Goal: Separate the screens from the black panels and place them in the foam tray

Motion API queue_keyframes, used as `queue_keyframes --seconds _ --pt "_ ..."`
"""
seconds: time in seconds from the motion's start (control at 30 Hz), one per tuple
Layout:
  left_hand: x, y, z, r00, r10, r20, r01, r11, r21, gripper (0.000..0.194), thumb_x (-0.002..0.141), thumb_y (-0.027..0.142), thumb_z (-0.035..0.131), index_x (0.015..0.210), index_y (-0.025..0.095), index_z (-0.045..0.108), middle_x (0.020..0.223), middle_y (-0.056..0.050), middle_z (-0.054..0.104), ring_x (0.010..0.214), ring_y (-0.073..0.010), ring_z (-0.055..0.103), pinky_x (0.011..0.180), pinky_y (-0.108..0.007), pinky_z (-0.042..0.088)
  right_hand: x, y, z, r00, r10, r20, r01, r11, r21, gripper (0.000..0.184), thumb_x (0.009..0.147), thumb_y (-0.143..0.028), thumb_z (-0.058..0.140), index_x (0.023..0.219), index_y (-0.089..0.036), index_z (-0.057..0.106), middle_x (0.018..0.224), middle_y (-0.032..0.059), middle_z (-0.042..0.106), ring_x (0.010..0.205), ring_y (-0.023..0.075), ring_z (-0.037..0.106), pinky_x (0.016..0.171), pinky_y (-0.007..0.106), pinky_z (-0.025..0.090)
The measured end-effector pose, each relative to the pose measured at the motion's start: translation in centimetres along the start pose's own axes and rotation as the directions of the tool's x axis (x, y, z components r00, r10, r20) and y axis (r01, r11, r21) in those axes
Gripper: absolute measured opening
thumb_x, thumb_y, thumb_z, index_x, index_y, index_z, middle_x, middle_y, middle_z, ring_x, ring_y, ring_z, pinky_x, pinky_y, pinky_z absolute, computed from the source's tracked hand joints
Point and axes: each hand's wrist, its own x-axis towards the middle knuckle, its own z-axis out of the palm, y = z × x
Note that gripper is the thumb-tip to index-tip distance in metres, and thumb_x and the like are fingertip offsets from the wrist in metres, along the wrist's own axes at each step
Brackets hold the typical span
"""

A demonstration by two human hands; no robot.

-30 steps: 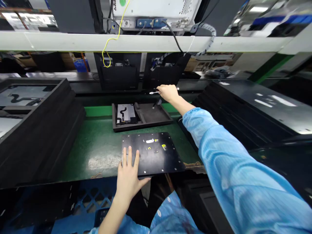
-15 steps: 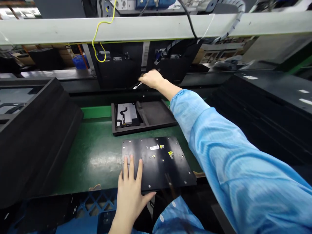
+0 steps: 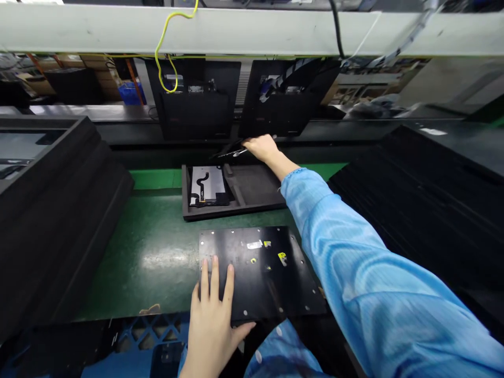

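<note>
The black plate [image 3: 262, 278] lies flat on the green table [image 3: 157, 262], dark and glossy, with pale dots along its edges and white and yellow stickers. The left hand [image 3: 214, 315] spreads open on it; the right hand [image 3: 263, 148] grips a thin tool [image 3: 239, 153] beyond the tray [image 3: 236, 211].

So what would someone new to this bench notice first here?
Probably the black panel at the near edge of the green bench, dotted with yellow stickers, the left hand spread on its left side. Behind it, a dark foam tray has a silvery part in its left compartment, and the right hand reaches out above the tray.
</note>
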Motion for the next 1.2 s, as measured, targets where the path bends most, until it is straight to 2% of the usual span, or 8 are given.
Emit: queue_keyframes --seconds 0.17,0.37,0.5,0.63,0.77,0.93,1.03,1.2 --pt "0.0 -0.2 0.2 1.000 -0.002 0.018 0.002 1.000 -0.003 0.130 0.081 0.090 0.073 0.181 0.025 0.023 0.187 -0.019 0.019 0.172 -0.0451 0.020 0.110 -0.052 0.056 -4.3 1.1 1.3 0.991 0.132 0.019 -0.132 0.991 -0.025 0.044 0.110 -0.019 0.043 0.134 -0.018 0.079 0.129 0.0148 0.081 0.099 0.0275 0.075 0.078 0.036 0.045" --pt "-0.2 -0.4 0.4 1.000 -0.001 0.014 0.001 1.000 -0.022 0.129 0.081 0.089 0.073 0.181 0.026 0.022 0.188 -0.018 0.019 0.173 -0.0451 0.019 0.111 -0.052 0.056 -7.7 1.8 0.7 0.961 0.266 0.075 -0.268 0.963 0.024 0.043 0.109 -0.023 0.046 0.137 -0.023 0.078 0.137 0.0134 0.079 0.108 0.0279 0.075 0.084 0.038 0.049" --pt "-0.2 -0.4 0.5 1.000 0.000 0.006 0.000 1.000 -0.017 0.129 0.081 0.089 0.073 0.181 0.026 0.022 0.188 -0.018 0.019 0.173 -0.0454 0.019 0.111 -0.053 0.057 -10.4 0.9 0.9 0.933 0.336 0.127 -0.343 0.939 0.034 0.042 0.108 -0.025 0.050 0.140 -0.025 0.077 0.140 0.0116 0.078 0.113 0.0287 0.075 0.087 0.038 0.051" --pt "-0.2 -0.2 0.4 1.000 0.002 -0.003 -0.002 1.000 -0.011 0.127 0.082 0.086 0.075 0.181 0.024 0.024 0.188 -0.019 0.017 0.173 -0.0457 0.017 0.111 -0.055 0.058 -13.2 -1.5 1.3 0.938 0.311 0.155 -0.318 0.948 0.018 0.041 0.107 -0.032 0.055 0.142 -0.024 0.076 0.140 0.0130 0.077 0.112 0.0286 0.076 0.085 0.036 0.050" --pt "-0.3 0.1 0.3 1.000 -0.014 -0.002 0.014 1.000 0.017 0.123 0.084 0.082 0.077 0.180 0.024 0.027 0.188 -0.018 0.016 0.174 -0.0452 0.014 0.114 -0.057 0.057 -15.3 -4.2 1.6 0.949 0.269 0.166 -0.273 0.962 0.002 0.035 0.107 -0.034 0.057 0.132 -0.021 0.078 0.130 0.0131 0.078 0.101 0.0269 0.077 0.076 0.032 0.045" --pt "-0.4 -0.2 0.4 1.000 -0.007 -0.012 0.007 1.000 0.004 0.123 0.084 0.083 0.076 0.180 0.024 0.027 0.188 -0.017 0.014 0.174 -0.0455 0.015 0.116 -0.058 0.056 -16.7 -5.8 0.7 0.976 0.156 0.151 -0.157 0.988 -0.007 0.032 0.109 -0.021 0.049 0.120 -0.014 0.079 0.122 0.0159 0.077 0.094 0.0232 0.074 0.070 0.032 0.038" --pt "-0.4 -0.3 0.5 1.000 -0.002 -0.013 0.002 1.000 -0.006 0.123 0.084 0.082 0.077 0.180 0.023 0.028 0.188 -0.017 0.012 0.174 -0.0458 0.015 0.117 -0.059 0.055 -17.4 -5.9 -0.1 0.988 0.099 0.118 -0.098 0.995 -0.012 0.042 0.111 -0.013 0.040 0.134 -0.015 0.075 0.127 0.0162 0.076 0.094 0.0206 0.072 0.072 0.032 0.038" --pt "-0.5 -0.2 0.5 1.000 -0.008 -0.019 0.007 1.000 -0.011 0.122 0.085 0.079 0.079 0.180 0.023 0.027 0.189 -0.018 0.010 0.174 -0.0452 0.013 0.118 -0.059 0.055 -18.7 -5.5 -0.9 1.000 -0.004 0.020 0.005 0.999 -0.049 0.047 0.110 -0.012 0.046 0.150 -0.021 0.069 0.131 0.0131 0.077 0.082 0.0151 0.067 0.070 0.031 0.037"
